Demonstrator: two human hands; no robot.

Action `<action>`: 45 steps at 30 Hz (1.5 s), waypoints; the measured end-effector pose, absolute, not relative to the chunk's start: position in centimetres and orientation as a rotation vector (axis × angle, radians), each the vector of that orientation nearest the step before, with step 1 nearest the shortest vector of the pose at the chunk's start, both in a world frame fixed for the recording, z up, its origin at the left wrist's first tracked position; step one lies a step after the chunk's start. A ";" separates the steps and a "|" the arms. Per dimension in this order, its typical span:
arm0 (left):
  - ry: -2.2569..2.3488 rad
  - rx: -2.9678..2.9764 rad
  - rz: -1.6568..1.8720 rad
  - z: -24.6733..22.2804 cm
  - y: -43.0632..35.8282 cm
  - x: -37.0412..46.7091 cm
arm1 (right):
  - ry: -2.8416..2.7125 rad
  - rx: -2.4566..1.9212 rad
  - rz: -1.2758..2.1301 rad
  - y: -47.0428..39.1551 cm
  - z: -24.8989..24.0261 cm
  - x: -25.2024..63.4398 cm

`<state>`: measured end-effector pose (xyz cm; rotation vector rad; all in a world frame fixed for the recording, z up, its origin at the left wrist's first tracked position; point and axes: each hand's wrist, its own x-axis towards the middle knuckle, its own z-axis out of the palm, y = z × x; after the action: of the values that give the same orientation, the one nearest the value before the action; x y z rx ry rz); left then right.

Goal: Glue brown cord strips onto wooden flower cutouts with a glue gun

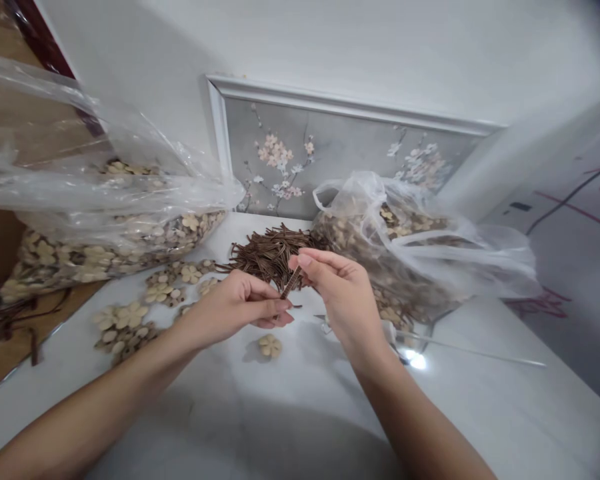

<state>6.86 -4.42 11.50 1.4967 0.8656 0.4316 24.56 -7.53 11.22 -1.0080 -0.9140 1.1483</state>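
Between my two hands are a few thin brown stems (291, 283), held at a slant above the white table. The fingers of my left hand (253, 301) pinch their lower end. At their upper end, the thumb and fingertips of my right hand (333, 280) are closed on them. Just behind lies a heap of similar brown stems (267, 253). A single beige flower-shaped piece (269, 345) rests on the table below my left fingertips. More beige flower pieces (130, 315) lie in loose piles left of my left hand, partly covered by the forearm.
A large clear plastic bag (100, 247) of flower pieces stands at the left. Another translucent bag (405, 247) sits at the right, beside a thin rod (480, 353) and a bright light (417, 360). A framed floral panel (325, 160) is on the wall behind the white table (220, 413).
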 end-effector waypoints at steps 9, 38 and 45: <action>0.894 1.701 0.370 12.2 -4.3 5.9 | -1.001 -1.049 1.095 -7.7 11.6 25.2; 0.958 1.889 0.690 11.7 -4.6 6.4 | -1.172 -1.036 1.232 -8.4 11.0 23.7; 0.980 1.897 0.596 11.5 -4.8 6.4 | -1.177 -1.140 0.876 -11.1 12.9 24.9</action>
<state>6.41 -4.81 11.53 1.8966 0.9801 0.5957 24.94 -11.07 12.94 -1.1398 -1.1769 0.8756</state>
